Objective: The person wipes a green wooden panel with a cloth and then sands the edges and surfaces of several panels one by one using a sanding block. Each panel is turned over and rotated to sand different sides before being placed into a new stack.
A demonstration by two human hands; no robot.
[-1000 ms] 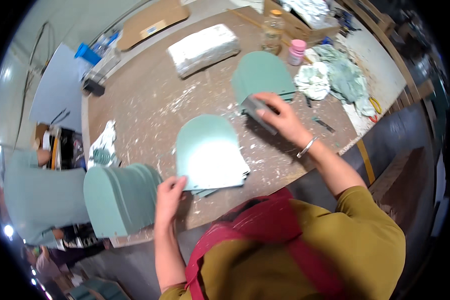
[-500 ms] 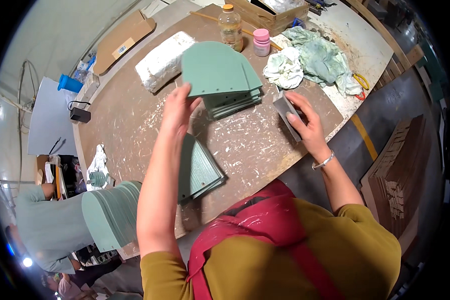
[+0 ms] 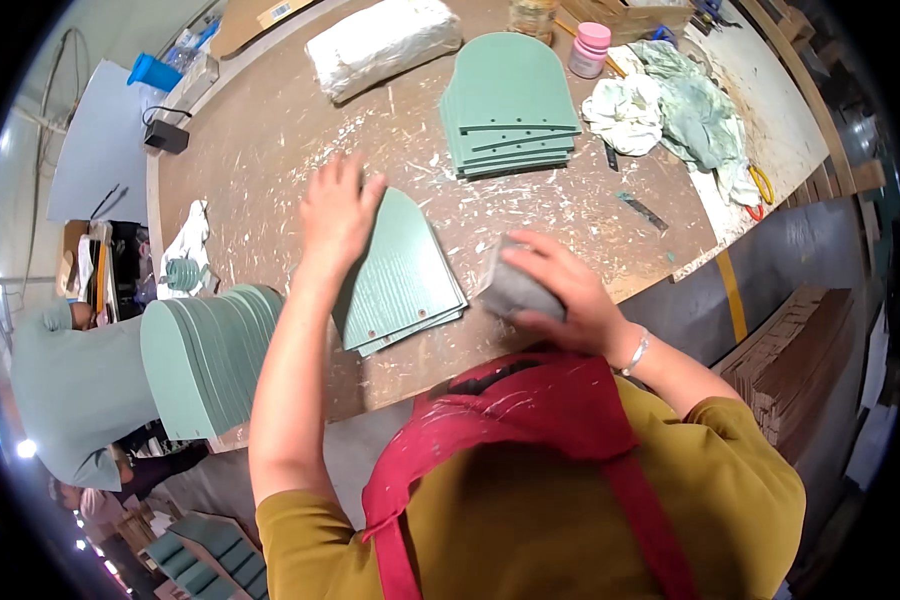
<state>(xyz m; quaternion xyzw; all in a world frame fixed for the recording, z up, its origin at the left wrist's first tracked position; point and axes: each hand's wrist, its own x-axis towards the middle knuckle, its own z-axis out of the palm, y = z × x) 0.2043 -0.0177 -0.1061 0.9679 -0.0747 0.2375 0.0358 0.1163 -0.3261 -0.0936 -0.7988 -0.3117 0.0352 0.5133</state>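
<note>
In front of me lies a short stack of green, round-topped panels (image 3: 405,275), with small holes along the straight end. My left hand (image 3: 338,215) is at the upper left edge of this stack, fingers apart and holding nothing; whether it touches the panel I cannot tell. My right hand (image 3: 575,300) is closed round a grey sanding block (image 3: 518,282), just right of the same stack. Farther back stands a taller, slightly fanned stack of like panels (image 3: 510,90). A row of green panels (image 3: 185,370) stands on edge at the table's left.
A white wrapped bundle (image 3: 382,45), a pink bottle (image 3: 590,50) and crumpled cloths (image 3: 685,110) lie along the back of the brown table (image 3: 250,170). A dark flat strip (image 3: 642,211) rests right of the far stack. Another person (image 3: 80,380) is at the far left.
My left hand has let go of a panel on the far stack and come back to the near stack. My right hand has brought the sanding block nearer and leftward. The view has shifted.
</note>
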